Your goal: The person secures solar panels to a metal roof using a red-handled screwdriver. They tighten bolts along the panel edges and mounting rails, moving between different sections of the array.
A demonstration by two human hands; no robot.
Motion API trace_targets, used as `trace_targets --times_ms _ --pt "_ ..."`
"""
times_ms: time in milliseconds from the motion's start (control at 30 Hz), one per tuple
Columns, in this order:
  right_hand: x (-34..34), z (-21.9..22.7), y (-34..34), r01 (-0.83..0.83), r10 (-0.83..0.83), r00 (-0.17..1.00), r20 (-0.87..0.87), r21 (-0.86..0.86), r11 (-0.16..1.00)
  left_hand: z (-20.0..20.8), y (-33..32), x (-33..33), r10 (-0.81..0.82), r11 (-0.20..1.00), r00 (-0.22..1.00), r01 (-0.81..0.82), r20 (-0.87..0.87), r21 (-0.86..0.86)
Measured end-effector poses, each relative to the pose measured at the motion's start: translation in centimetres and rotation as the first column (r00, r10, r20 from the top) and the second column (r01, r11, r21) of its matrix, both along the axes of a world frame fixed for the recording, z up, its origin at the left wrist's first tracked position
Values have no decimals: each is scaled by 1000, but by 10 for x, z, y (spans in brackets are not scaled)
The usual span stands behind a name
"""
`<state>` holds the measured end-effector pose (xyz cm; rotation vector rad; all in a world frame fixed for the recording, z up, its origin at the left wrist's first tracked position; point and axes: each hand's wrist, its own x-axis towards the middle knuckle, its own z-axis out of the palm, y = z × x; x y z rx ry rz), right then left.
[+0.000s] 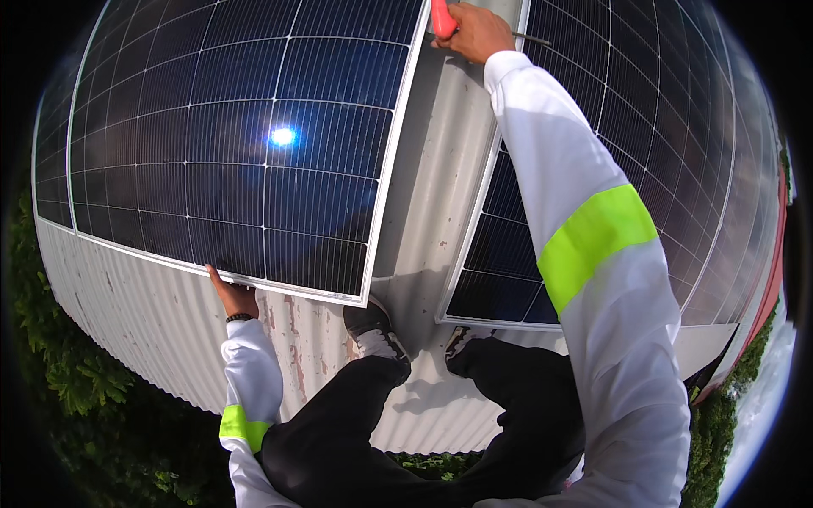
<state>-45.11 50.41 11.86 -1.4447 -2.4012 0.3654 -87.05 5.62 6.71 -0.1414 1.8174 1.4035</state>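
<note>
Panel [229,152], the work in hand: lies over the ribbed roof [436,161], sun glare on its glass, white frame around it. All places below are taken from this panel.

Left hand [235,298]: at the panel's near edge, grasping the frame, one digit on top and the rest partly hidden under the edge. How firmly it grips, I cannot tell.

Right hand [477,32]: beyond the panel's far right edge as seen, closed around a tool with a red handle [443,19]. A thin dark shaft [533,39] shows past the wrist; probably the same tool, not certain.

Second panel [652,118]: right of the panel, apart from it, a strip of roof between. Left shoe [373,330] just beside the panel's near right corner; right shoe [461,343] farther right. Trees [93,364] off its near left side.

Handling notes (judgement): support the panel by its frame, not the glass; keep the edge steady while the other arm reaches; point the shaft away from both glass faces; keep weight balanced between the feet, toes clear of the corner.
</note>
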Motion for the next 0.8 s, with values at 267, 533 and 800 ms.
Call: trace_targets --times_ms 267,533,800 --pt "48 9 27 -115 91 958 273 76 990 -18 13 -46 -50 995 998 52 -24 82" --pt "94 -1 18 3 -2 987 163 -7 1000 -10 -8 -67 -177 977 977 160 -116 -138" --pt "95 11 4 17 -24 998 -51 -138 990 -48 2 -60 -63 962 995 42 71 269"
